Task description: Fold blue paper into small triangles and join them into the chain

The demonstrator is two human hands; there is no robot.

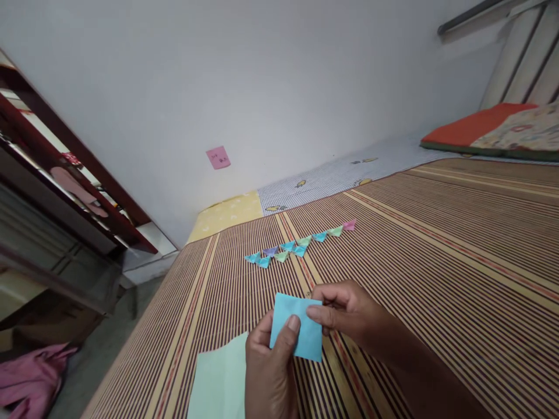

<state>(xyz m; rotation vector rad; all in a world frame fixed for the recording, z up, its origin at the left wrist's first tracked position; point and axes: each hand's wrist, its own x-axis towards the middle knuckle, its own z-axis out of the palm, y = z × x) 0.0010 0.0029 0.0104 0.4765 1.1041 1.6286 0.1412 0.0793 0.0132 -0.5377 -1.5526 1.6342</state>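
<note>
A square of blue paper is held up in front of me, above the striped mat. My left hand grips its lower left side, thumb lying across the front face. At the upper right corner my right hand pinches the same paper between thumb and fingers. Partly behind my left hand, a pale green sheet of paper lies on the mat. Farther off are several small folded paper triangles in blue, green, purple and pink, set out in slanting rows.
The striped bamboo mat covers the bed up to a patterned cloth edge along the wall. A pink note is stuck on the wall. Folded orange bedding sits at the far right. Pink cloth lies on the floor, lower left.
</note>
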